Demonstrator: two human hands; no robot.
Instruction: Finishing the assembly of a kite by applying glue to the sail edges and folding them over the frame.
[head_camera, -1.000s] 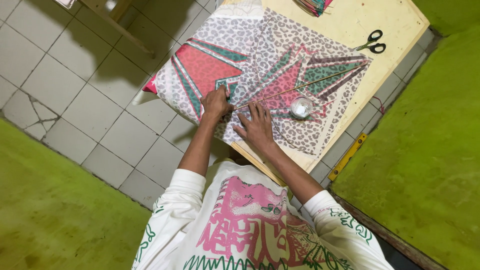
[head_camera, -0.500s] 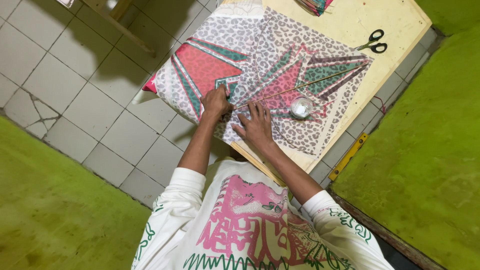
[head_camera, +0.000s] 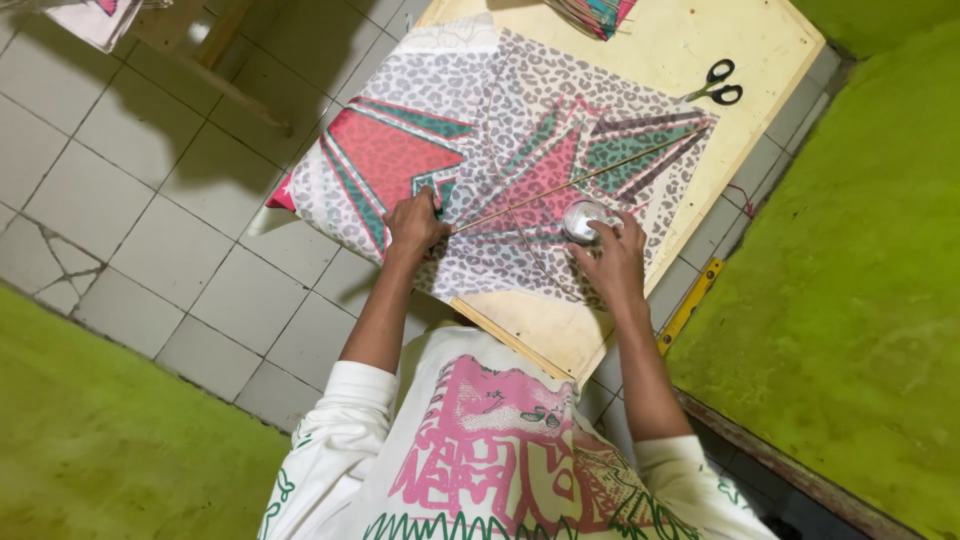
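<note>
Kite: your leopard-print paper kite (head_camera: 470, 150), with pink and teal star shapes, lies flat on the pale wooden board (head_camera: 700, 40); its left corner hangs past the board's edge over the floor.
Stick: a thin bamboo stick (head_camera: 590, 175) runs slantwise across the kite, from your left hand up toward the right corner.
Left hand: your left hand (head_camera: 415, 222) presses down on the kite at the stick's lower end, fingers curled, holding nothing that shows.
Right hand: your right hand (head_camera: 610, 262) touches a small round shiny container (head_camera: 582, 218) standing on the kite; fingers spread around it, but I cannot tell whether they close on it.
Edges: the board's near edge lies just below the kite, and bare wood shows to the right and at the top.
Surface and room: a white tiled floor (head_camera: 150, 220) lies left of the board, with green flooring (head_camera: 860, 300) on the right.
Around: black-handled scissors (head_camera: 718, 84) lie on the board's upper right, well apart from both hands; a yellow ruler (head_camera: 690, 300) lies beside the board's right edge.
</note>
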